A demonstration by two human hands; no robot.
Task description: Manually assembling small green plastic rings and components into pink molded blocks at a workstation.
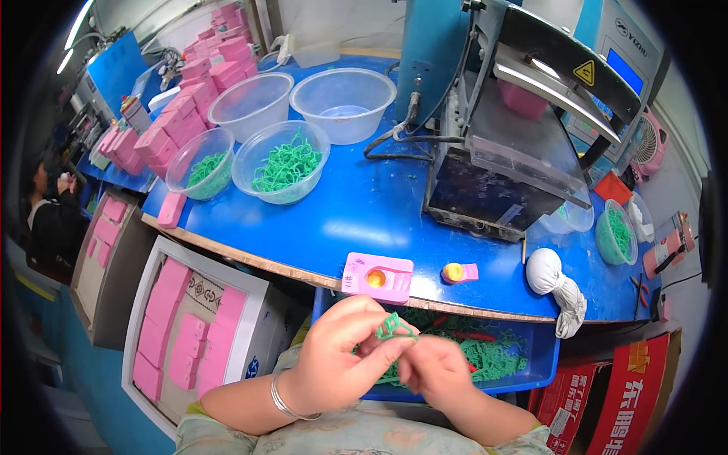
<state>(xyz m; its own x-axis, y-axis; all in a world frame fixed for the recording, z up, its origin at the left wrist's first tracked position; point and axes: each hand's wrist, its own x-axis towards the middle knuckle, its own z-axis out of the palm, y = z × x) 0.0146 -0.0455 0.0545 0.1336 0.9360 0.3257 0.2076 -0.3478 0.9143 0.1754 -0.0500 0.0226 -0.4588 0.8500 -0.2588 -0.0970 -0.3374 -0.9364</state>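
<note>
One small green piece [393, 327] is pinched at its edge between the thumb and fingers of the left hand [341, 353], which are clamped on it; it is held just off the front edge of the table. The right hand [440, 370] is placed close beside it with the fingers curled; whether the piece is also gripped by them cannot be told. Below both hands, a blue tray [552, 360] is partly covered by the forearms, and a mass of green strands [497, 362] is contained in it. On the blue table [341, 216], a pink block [396, 284] with a yellow round insert is set at the front edge; to its right, a smaller pink piece [470, 271] with a yellow round part is seen. Further right, a white cloth bundle [544, 271] is laid. Green strands are also held in two clear bowls [284, 196] at the left. Behind, a press [493, 189] is installed.
</note>
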